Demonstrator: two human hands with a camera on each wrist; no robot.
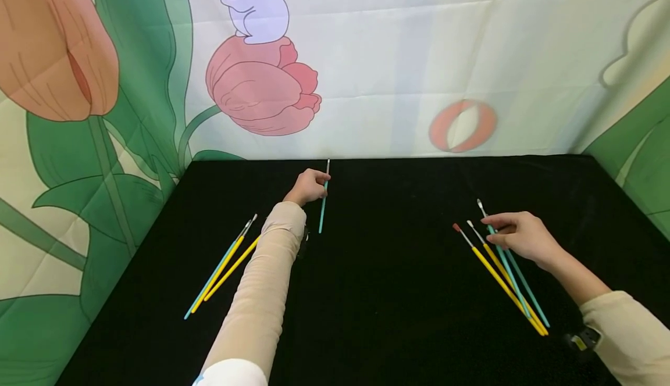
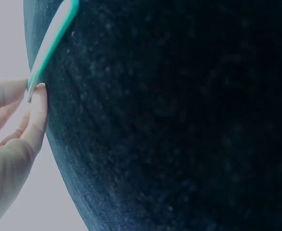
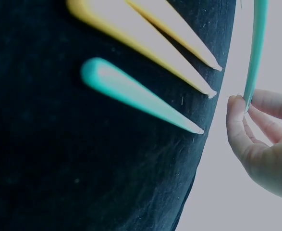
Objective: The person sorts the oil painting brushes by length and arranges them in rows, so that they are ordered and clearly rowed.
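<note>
My left hand (image 1: 310,186) reaches to the far side of the black table and pinches a teal paintbrush (image 1: 322,208) between thumb and fingertips, bristles pointing away. In the left wrist view the brush's teal handle (image 2: 54,38) slants up from the fingertips. On the right, my right hand (image 1: 523,238) pinches another teal paintbrush (image 1: 509,272) near its metal collar. That brush overlaps a loose group in the head view: a yellow brush with reddish bristles (image 1: 489,268), a second yellow brush and a teal one (image 1: 528,290). The right wrist view shows the held handle (image 3: 257,43) apart from these.
Left of my left forearm lie a teal brush (image 1: 211,278) and two yellow brushes, one yellow brush (image 1: 232,268) partly behind the sleeve. A printed cloth (image 1: 366,124) with flowers hangs along the table's back edge and left side.
</note>
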